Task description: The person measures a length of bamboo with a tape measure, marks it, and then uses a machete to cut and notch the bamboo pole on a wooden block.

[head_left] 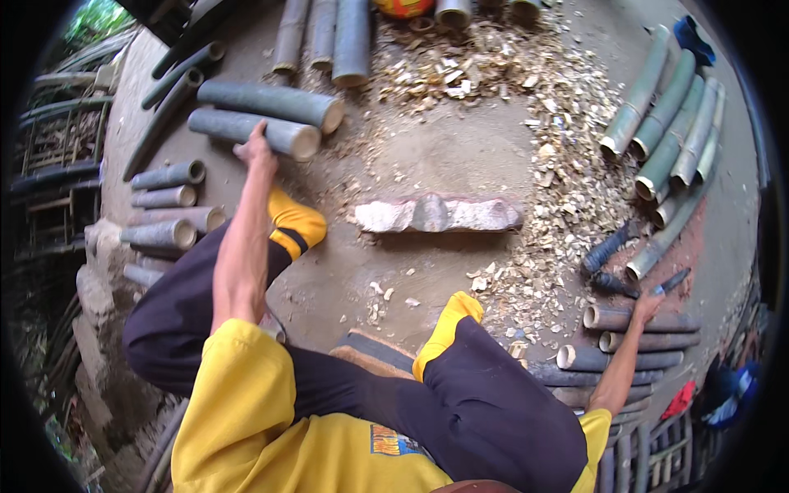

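My left hand [256, 150] is closed on the near side of a grey-green bamboo tube [234, 129], its fingers against the tube's wall. Right behind it lies a second, longer bamboo tube [259, 100]. Far to the right, my right hand [648, 306] closes around a slim dark object [676, 280], perhaps a tool handle; its kind is unclear. Beside that hand lie a short dark piece [615, 284] and a ribbed dark object [606, 248]. Between my feet and the far chips rests a rough whitish block [485, 215] with a grey hollow in its middle.
Pale wood chips [567, 156] spread across the far and right ground. Bamboo lengths lie at the far right [670, 123], beneath my right arm [616, 359], on the left [168, 234] and at the back [352, 41]. A rough stone [107, 312] borders the left side.
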{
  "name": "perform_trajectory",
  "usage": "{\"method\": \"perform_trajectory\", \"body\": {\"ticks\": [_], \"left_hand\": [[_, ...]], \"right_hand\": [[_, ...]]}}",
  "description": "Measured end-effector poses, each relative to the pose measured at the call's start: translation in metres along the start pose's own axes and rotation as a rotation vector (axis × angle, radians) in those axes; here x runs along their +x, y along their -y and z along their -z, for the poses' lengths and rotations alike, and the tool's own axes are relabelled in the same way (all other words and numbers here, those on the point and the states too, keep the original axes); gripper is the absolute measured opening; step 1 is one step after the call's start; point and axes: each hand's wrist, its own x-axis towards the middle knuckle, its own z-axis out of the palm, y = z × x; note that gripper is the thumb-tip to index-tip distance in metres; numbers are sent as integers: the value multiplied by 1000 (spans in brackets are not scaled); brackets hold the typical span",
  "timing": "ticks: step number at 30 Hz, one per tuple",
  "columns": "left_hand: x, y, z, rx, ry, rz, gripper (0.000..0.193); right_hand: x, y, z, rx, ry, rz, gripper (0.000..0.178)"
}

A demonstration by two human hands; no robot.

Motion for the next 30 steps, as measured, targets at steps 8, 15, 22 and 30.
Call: {"method": "perform_trajectory", "body": {"ticks": [8, 15, 22, 30], "left_hand": [[-17, -55, -69, 629, 740, -801, 59], [-66, -55, -104, 82, 672, -128, 30], [-240, -6, -160, -188, 557, 379, 17], [-206, -30, -182, -148, 285, 118, 11]], "right_hand": [[33, -21, 61, 35, -426, 158, 46], [-278, 286, 145, 1260, 484, 806, 23], [-359, 359, 208, 1468, 921, 1056, 28], [-344, 383, 210, 1591, 898, 720, 26]]}}
